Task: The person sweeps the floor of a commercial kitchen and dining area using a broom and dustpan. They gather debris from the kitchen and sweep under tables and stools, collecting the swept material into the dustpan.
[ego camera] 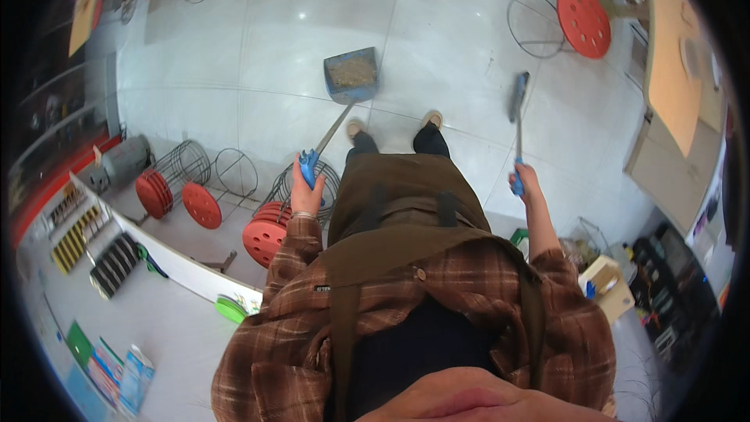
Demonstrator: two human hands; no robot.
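My left hand (pixel 306 186) grips the blue handle (pixel 309 167) of a long-handled dustpan. The dustpan's blue pan (pixel 353 94) rests on the tiled floor ahead of my feet, with brownish dirt or a worn patch inside it. Out to the right, my right hand (pixel 529 183) is closed around the blue grip of a broom. A grey shaft runs from that grip to the narrow broom head (pixel 518 97), which is at or near the floor, well right of the pan. I cannot tell whether its bristles touch the tiles.
Stacked stools with red seats (pixel 266 234) stand at left, near a grey gas cylinder (pixel 126 155) and a low white partition (pixel 170 258). Another red stool (pixel 584 20) is by the wooden table (pixel 674 58) at right. Cardboard (pixel 665 158) leans below that table.
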